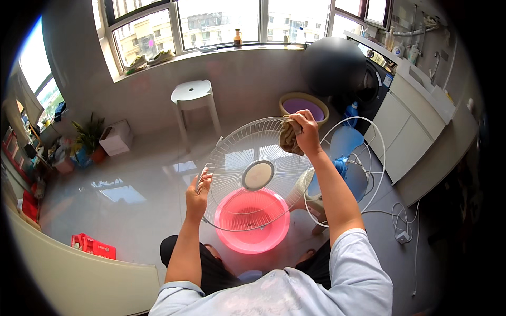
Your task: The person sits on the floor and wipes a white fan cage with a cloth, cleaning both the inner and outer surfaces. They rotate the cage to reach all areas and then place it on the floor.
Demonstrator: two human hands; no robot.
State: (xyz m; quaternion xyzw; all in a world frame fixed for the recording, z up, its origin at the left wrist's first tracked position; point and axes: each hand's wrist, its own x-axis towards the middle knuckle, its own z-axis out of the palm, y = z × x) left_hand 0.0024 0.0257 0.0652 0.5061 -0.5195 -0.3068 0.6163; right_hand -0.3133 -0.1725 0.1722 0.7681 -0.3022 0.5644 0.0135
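Note:
A round wire fan grille (258, 175) with a pale centre disc is held up in front of me. My left hand (199, 193) grips its left rim. At the upper right rim, my right hand (306, 130) pinches a brown cloth (289, 138) against the wire. Below the grille, a pink plastic basin (253, 241) sits on the floor between my feet, partly seen through the wires. The electric fan's blue blades (346, 141) and its white rear guard ring (384, 158) are to the right, partly behind my right forearm.
A white plastic stool (191, 91) stands by the window wall. Beyond the grille is a beige tub (285, 103) with a purple inside. White cabinets (399, 130) line the right side. A white cable (403, 221) lies on the floor there; a red bag (93, 246) is at lower left.

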